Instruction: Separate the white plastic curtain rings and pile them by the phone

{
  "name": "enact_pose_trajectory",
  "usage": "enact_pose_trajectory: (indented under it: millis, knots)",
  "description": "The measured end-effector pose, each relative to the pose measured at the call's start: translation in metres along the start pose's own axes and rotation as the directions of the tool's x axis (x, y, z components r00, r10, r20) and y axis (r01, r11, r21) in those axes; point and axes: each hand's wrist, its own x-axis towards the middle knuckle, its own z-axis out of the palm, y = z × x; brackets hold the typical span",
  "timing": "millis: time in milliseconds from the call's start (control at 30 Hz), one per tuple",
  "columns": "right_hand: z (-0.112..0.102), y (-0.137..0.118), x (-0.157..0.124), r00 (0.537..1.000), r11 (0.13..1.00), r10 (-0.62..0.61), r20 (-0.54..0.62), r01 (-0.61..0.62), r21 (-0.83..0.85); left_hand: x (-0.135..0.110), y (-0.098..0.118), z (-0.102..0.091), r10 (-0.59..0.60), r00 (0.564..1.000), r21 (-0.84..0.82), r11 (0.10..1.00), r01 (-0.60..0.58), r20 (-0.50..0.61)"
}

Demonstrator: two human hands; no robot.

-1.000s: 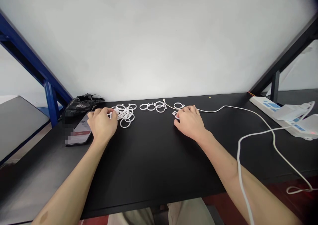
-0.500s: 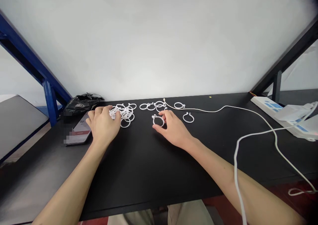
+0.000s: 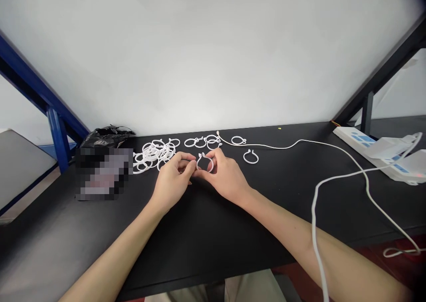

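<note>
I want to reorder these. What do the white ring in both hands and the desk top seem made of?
The white ring looks like plastic: thin, smooth, opaque, with a gap and small tabs at its top. The desk top looks like matte black board, perhaps laminate or painted wood; it shows only faint sheen.

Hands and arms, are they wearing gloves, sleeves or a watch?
No. The left hand and right hand wear no gloves, rings or watch. The left forearm and right forearm are bare, no sleeves in view. A white cable crosses the right one.
</note>
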Motion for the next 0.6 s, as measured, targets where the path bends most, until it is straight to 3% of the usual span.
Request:
enact_pose_trajectory:
  millis: [133, 400, 600]
  knots:
    - [0.0014, 0.0010, 0.0001, 1.000, 0.999, -0.018, -0.004, 0.018, 0.043, -0.0004, -0.0028, 0.0008, 0.021, 0.998, -0.104, 0.994, -0.015, 0.064]
    - [0.0040, 0.0033, 0.0012, 0.991, 0.953, -0.132, -0.027, 0.134, 0.273, 0.0017, -0.0019, -0.0004, 0.036, 0.996, -0.140, 0.989, -0.047, -0.083]
    - [0.0035, 0.0007, -0.0013, 0.983, 0.945, -0.149, -0.111, 0.174, 0.275, -0.0024, 0.0015, 0.0005, 0.090, 0.994, -0.095, 0.991, -0.095, -0.062]
